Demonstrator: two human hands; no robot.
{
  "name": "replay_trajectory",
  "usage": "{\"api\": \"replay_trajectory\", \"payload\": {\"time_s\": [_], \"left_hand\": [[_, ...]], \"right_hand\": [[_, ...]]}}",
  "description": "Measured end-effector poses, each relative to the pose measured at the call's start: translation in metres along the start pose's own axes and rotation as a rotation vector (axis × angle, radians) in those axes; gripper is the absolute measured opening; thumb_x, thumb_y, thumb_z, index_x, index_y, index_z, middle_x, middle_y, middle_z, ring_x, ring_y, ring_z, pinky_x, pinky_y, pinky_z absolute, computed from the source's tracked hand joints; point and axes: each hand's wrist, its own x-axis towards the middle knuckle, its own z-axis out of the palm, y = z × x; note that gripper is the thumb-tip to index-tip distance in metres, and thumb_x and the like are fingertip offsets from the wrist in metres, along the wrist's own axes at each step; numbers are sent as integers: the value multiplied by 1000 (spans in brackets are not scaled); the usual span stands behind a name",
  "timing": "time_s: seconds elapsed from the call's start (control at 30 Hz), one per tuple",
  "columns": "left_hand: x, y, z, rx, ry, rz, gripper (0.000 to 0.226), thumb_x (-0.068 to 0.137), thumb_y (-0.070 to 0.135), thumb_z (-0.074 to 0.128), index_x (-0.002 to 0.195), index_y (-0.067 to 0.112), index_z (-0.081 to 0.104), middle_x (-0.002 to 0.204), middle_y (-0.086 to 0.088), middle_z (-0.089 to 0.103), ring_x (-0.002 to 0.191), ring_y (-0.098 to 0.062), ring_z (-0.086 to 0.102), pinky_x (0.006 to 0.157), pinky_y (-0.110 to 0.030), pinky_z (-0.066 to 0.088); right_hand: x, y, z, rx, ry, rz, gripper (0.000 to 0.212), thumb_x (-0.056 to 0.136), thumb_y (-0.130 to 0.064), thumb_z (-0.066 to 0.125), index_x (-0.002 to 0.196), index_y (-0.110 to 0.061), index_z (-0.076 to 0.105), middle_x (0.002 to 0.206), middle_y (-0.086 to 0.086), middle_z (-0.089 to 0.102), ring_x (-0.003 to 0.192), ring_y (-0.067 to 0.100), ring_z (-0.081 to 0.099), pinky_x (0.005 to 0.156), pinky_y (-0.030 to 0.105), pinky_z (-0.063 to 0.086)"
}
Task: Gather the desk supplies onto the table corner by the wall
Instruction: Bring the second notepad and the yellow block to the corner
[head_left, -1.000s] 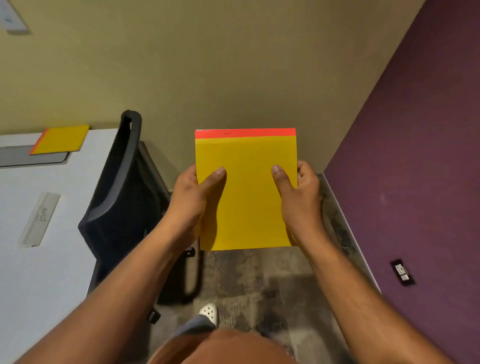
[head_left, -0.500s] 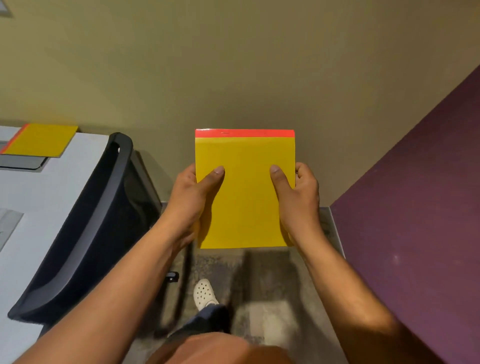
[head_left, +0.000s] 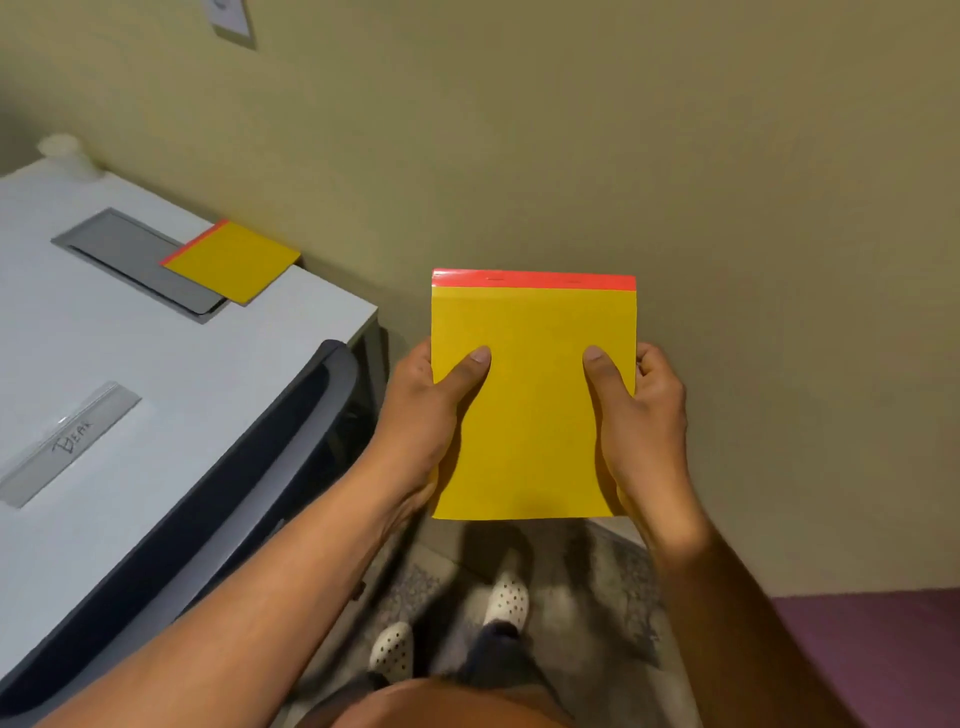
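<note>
I hold a yellow notepad (head_left: 535, 405) with a red top strip upright in front of me, above the floor and to the right of the table. My left hand (head_left: 423, 415) grips its left edge and my right hand (head_left: 641, 410) grips its right edge, thumbs on the front. A second yellow notepad (head_left: 231, 261) with a red edge lies flat on the white table (head_left: 156, 364), at the far corner against the beige wall, partly over a grey hatch.
A dark office chair back (head_left: 260, 467) is pushed against the table's near edge. A grey cable hatch (head_left: 135, 260) and a clear name label (head_left: 67, 441) sit on the table. A white object (head_left: 65, 153) stands at the far left. Purple wall at lower right.
The view has swung left: the table, its corner notepad and the chair now fill the left side. Both hands keep the same hold on the notepad.
</note>
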Motion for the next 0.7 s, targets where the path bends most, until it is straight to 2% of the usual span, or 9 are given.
{"api": "replay_trajectory", "payload": {"time_s": [0.2, 0.27, 0.4, 0.5, 0.6, 0.63, 0.7], "left_hand": [[48, 19, 5, 30, 280, 66, 25, 106, 20, 62, 130, 19, 68, 122, 0, 79, 112, -26, 76, 105, -54, 56], [57, 28, 5, 15, 341, 85, 27, 105, 20, 63, 131, 20, 67, 124, 0, 79, 113, -26, 76, 107, -57, 54], [68, 48, 4, 13, 457, 137, 27, 105, 19, 62, 131, 19, 67, 124, 0, 79, 114, -25, 76, 103, -50, 56], [69, 62, -4, 8, 555, 143, 27, 105, 22, 62, 132, 19, 66, 122, 1, 79, 110, -24, 77, 100, -49, 58], [75, 73, -17, -25, 643, 135, 30, 105, 25, 63, 134, 20, 66, 121, 0, 80, 108, -26, 78, 100, -54, 58], [77, 77, -21, -42, 672, 140, 29, 105, 24, 62, 134, 20, 66, 119, 0, 80, 106, -25, 78, 97, -51, 59], [84, 85, -31, -69, 729, 166, 27, 106, 20, 61, 132, 18, 66, 115, 2, 81, 101, -20, 80, 86, -41, 63]], "right_hand": [[89, 2, 36, 33, -241, -25, 14, 101, -37, 64, 108, -25, 65, 107, -6, 75, 99, 20, 71, 92, 51, 58], [113, -2, 45, 54, -341, -30, 14, 102, -38, 63, 110, -26, 64, 109, -7, 74, 99, 15, 72, 91, 47, 59], [148, -15, 71, 78, -485, -113, 16, 102, -36, 62, 111, -23, 62, 108, -9, 72, 98, 11, 69, 79, 26, 52], [164, -23, 96, 76, -593, -132, 18, 102, -38, 62, 111, -22, 61, 107, -10, 72, 94, 8, 68, 73, 21, 49], [180, -27, 118, 56, -702, -181, 22, 102, -41, 62, 114, -23, 59, 105, -10, 72, 89, -2, 67, 73, 20, 50], [185, -27, 126, 42, -728, -194, 22, 102, -42, 62, 114, -23, 58, 102, -6, 73, 87, 3, 69, 71, 23, 52], [192, -26, 141, 14, -782, -193, 24, 101, -44, 62, 114, -25, 57, 100, 4, 75, 88, 28, 71, 75, 40, 57]]}}
